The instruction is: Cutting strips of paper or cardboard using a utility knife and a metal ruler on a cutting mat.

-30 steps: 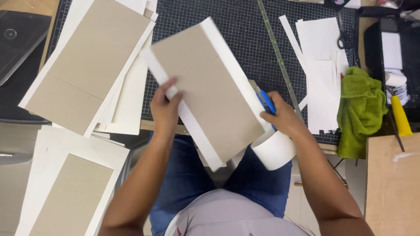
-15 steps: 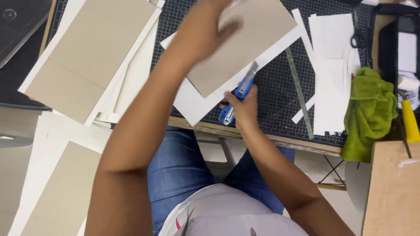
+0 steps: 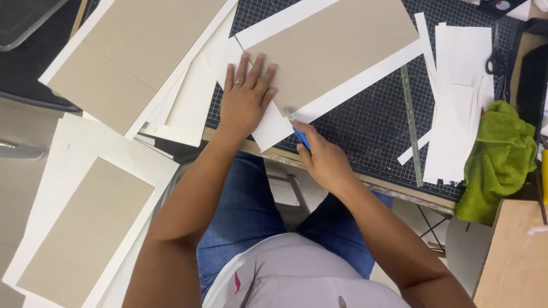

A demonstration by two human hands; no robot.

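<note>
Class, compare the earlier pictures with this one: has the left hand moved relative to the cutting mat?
Yes. The left hand has come down from gripping the raised board and now lies flat on the board near the cutting mat's near-left corner.

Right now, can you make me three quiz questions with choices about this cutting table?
1. Where is the green cloth?
A. on the person's lap
B. at the right edge of the cutting mat
C. under the left hand

2. What colour is the handle of the knife?
A. blue
B. red
C. yellow

3. How does the left hand lie?
A. closed in a fist
B. flat, fingers spread, on the grey board
C. lifted off the table

Answers: 1 B, the cloth lies beside the mat on the right. 2 A, blue shows in the right hand. 3 B, the palm presses the board's corner.
</note>
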